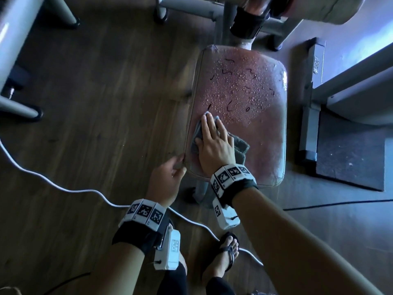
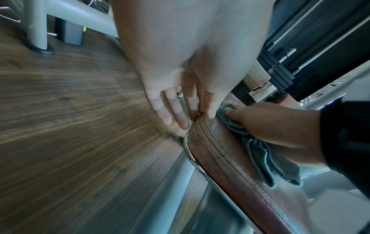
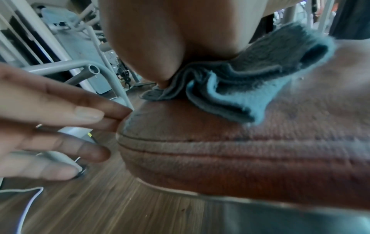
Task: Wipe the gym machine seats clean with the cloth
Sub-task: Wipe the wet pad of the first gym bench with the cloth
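A worn reddish padded seat (image 1: 255, 133) fills the middle of the head view, its far half beaded with water drops and dark squiggly marks. My right hand (image 1: 212, 137) lies flat, fingers straight, pressing a folded grey-blue cloth (image 1: 241, 149) onto the seat's near-left part. The cloth (image 3: 250, 88) bunches out from under the palm in the right wrist view. My left hand (image 1: 170, 177) has straight fingers, and its fingertips (image 2: 192, 115) touch the seat's near-left corner (image 2: 202, 125). It holds nothing.
Grey machine frame tubes (image 1: 19, 103) stand at the left and far side, and a weight-stack frame (image 1: 308, 103) at the right. A white cable (image 1: 63, 186) runs over the wood floor by my sandalled foot (image 1: 225, 256). A dark mat (image 1: 350, 158) lies right.
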